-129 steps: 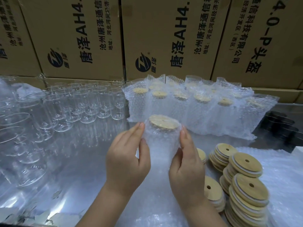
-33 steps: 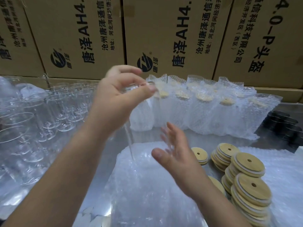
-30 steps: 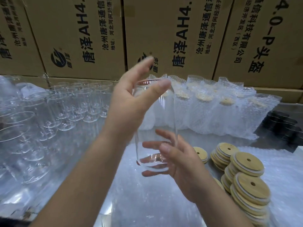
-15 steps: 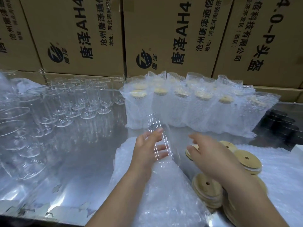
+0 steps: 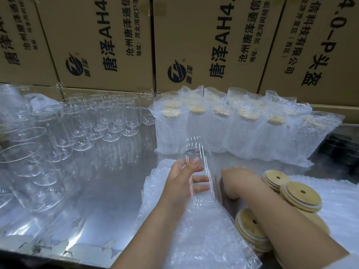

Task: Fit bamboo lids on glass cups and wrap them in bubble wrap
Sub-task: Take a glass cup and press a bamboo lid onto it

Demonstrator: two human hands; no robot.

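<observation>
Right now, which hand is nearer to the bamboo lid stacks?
Right. The right hand sits beside the bamboo lid stacks; the left hand grips the glass cup, further left.

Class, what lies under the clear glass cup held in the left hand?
A bubble wrap sheet spreads beneath the glass cup that the left hand grips. The metal table under that sheet is covered there.
</observation>
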